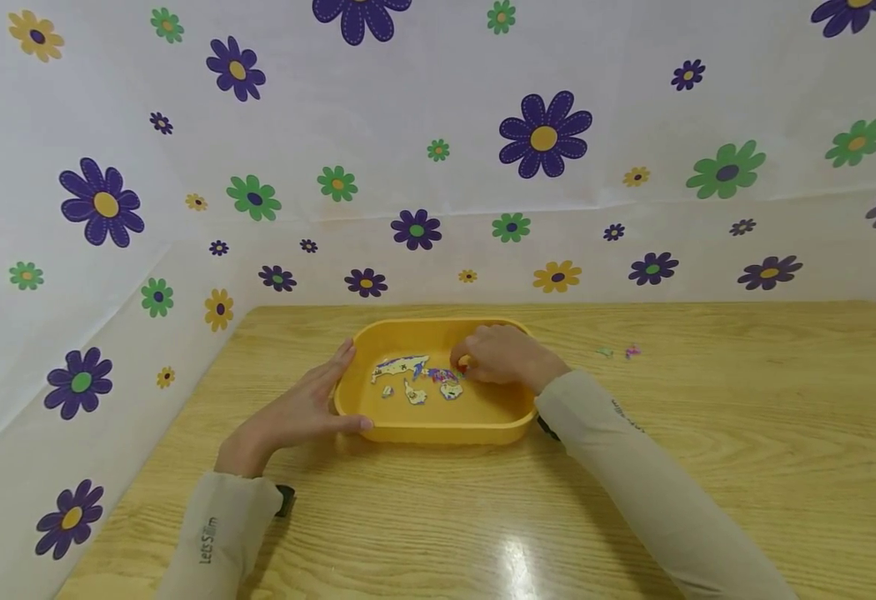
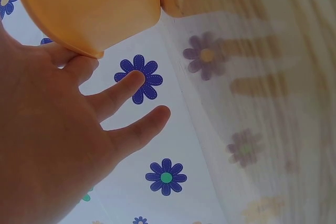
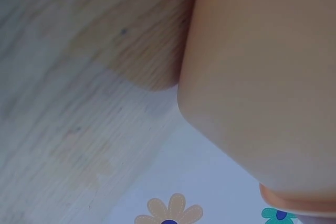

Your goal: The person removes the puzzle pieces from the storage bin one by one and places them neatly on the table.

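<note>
A yellow, round-cornered plastic basin (image 1: pixel 438 434) sits on the wooden table. My left hand (image 1: pixel 310 408) steadies its left end, fingers spread along the outside and thumb on the near rim. In the left wrist view, the straight fingers (image 2: pixel 123 95) extend past the basin's rim. My right hand (image 1: pixel 501 357) reaches inside at the right, its curled fingers pinching a small red piece (image 1: pixel 463 367), mostly hidden by them. Close by lie a pink-purple patterned piece (image 1: pixel 443 377), a long cream piece (image 1: pixel 400 367) with blue edging, and smaller cream pieces (image 1: pixel 414 393).
Right of the basin on the table (image 1: pixel 745 433) lie a small pink-purple item (image 1: pixel 633 352) and a pale green one (image 1: pixel 604 352). A white flower-printed sheet (image 1: pixel 438 100) rises behind the table and along its left side. The right wrist view shows mainly the basin's outer wall (image 3: pixel 262 77).
</note>
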`<move>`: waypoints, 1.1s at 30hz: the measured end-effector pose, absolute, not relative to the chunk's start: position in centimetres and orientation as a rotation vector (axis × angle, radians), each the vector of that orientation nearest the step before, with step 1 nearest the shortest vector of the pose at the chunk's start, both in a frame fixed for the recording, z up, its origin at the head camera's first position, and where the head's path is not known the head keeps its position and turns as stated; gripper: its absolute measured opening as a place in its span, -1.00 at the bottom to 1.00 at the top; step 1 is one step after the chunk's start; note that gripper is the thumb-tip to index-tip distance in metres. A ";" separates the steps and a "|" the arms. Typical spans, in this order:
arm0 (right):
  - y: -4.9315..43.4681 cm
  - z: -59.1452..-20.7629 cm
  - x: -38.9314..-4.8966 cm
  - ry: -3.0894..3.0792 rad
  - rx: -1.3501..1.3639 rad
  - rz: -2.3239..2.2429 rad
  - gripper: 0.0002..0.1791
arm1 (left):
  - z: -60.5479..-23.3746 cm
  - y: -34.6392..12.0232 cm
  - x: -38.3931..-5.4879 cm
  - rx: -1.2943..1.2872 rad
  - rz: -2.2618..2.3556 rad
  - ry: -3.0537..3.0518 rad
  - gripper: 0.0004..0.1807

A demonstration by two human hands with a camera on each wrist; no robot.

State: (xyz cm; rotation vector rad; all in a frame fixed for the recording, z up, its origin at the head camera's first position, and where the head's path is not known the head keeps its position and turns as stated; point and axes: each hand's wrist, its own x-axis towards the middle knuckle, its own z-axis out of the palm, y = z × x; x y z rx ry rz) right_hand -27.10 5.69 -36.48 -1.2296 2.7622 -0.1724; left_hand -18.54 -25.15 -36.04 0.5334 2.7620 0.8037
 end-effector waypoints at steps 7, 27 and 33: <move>5.7 -36.4 -27.2 2.769 -1.212 -0.188 -0.91 | -36.0 -25.2 -18.6 0.529 0.807 2.763 0.30; 6.2 -35.1 -26.7 2.818 -1.214 -0.441 -0.77 | -36.0 -25.2 -18.7 0.535 0.809 2.754 0.30; 6.9 -34.9 -26.7 2.838 -1.269 -0.454 -0.76 | -36.0 -25.2 -18.6 0.529 0.811 2.753 0.30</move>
